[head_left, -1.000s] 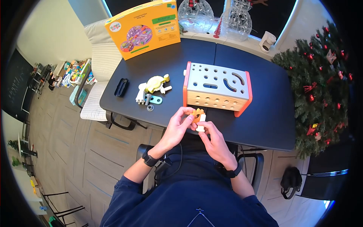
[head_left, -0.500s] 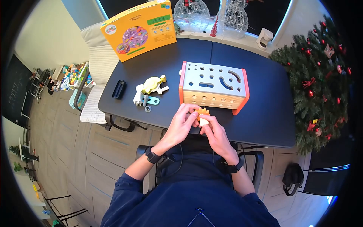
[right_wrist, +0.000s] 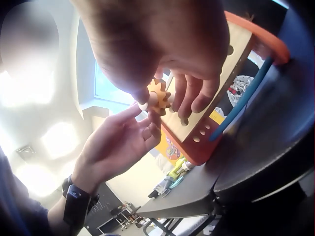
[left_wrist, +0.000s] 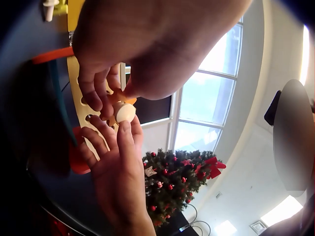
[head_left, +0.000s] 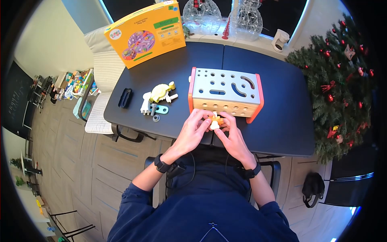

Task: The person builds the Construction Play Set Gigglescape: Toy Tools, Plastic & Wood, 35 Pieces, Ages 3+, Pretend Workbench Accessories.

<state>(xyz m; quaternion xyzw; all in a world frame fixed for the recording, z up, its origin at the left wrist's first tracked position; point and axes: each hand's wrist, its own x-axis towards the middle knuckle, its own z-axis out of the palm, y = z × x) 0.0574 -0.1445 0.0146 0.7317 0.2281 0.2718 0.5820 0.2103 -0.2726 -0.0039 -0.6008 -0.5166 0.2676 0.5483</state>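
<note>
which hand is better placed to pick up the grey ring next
The left hand, I think: the grey ring lies on its side of the table, and the right hand is farther off. Both are busy with the orange gear and cream peg, so the left would likely have to let go first.

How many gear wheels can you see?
1. The orange, toothed toy gear is around the white plastic-looking peg, between the left hand and right hand. Others might be hidden behind the hands.

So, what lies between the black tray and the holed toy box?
In the head view, a cluster lies there: a yellow piece, white pieces, a teal strip, a grey bolt and a grey ring.
</note>
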